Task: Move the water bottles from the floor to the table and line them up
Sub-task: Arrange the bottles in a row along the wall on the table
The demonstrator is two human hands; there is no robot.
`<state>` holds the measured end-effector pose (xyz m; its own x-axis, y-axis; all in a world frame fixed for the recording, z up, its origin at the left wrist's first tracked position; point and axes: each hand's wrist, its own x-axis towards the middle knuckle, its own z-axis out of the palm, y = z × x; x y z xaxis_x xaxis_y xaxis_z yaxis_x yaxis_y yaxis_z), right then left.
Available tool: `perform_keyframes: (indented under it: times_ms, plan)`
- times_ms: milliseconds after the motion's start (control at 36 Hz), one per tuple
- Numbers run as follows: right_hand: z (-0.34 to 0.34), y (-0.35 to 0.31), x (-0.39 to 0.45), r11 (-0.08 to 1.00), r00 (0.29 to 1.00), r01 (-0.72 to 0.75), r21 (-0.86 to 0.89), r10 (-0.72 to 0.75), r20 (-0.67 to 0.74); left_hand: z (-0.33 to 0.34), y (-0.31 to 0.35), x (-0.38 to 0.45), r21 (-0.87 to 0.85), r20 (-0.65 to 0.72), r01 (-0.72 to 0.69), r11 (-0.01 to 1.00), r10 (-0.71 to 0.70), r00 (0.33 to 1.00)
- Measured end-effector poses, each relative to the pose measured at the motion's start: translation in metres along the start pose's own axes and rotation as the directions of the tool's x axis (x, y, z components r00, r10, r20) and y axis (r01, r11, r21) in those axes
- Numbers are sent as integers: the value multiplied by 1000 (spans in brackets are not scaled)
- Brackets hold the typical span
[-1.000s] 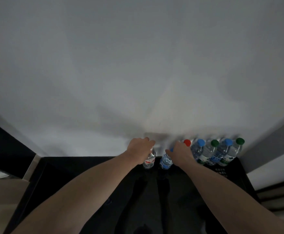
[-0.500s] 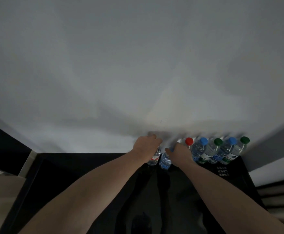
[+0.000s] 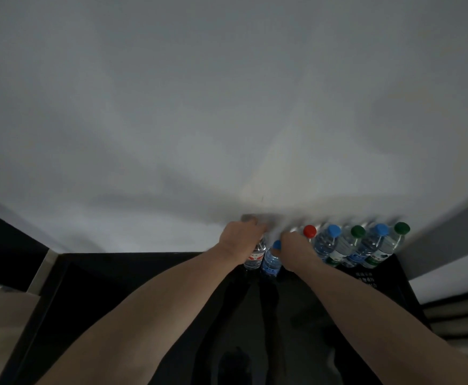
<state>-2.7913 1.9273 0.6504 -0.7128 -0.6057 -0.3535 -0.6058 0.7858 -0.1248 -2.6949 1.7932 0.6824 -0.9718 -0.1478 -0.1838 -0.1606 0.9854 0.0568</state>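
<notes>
Head cam: both hands are low center-right of the frame. The left hand [image 3: 241, 240] grips the red-label bottle [image 3: 256, 252] from above, and the right hand [image 3: 296, 247] holds the blue-cap bottle [image 3: 271, 261]. I'd slide both right until they touch the row of bottles [image 3: 352, 245] along the black table [image 3: 144, 273]'s far edge, keeping them upright.

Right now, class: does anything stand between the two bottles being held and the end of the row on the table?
Nothing visible. The left hand holds one bottle, the right hand a blue-capped bottle, already beside the red-capped bottle ending the row.
</notes>
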Motion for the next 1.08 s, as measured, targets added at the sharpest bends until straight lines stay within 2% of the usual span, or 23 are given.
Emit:
perform_keyframes:
  times_ms: [250,472,611,861,944,1083]
  plan:
    - [0,3,2,999,999,-33,-13,33,-8,0,6,6,12,8,-7,1000,7,1000]
    - [2,12,1,996,996,-78,-49,76,-42,8,12,8,-92,-53,31,995,-36,998]
    - [0,11,-1,998,997,-63,-28,62,-49,8,13,10,-109,-102,81,991,-92,991]
    - [-8,14,-15,999,996,-42,-17,40,-86,1,13,2,-104,-94,105,989,-115,989]
    - [-10,15,-26,999,996,-42,5,42,-81,-5,11,-10,-120,-101,123,985,-135,986]
    - [-8,8,-57,990,996,-8,139,20,-83,-13,-1,-66,-263,-149,159,952,-203,968]
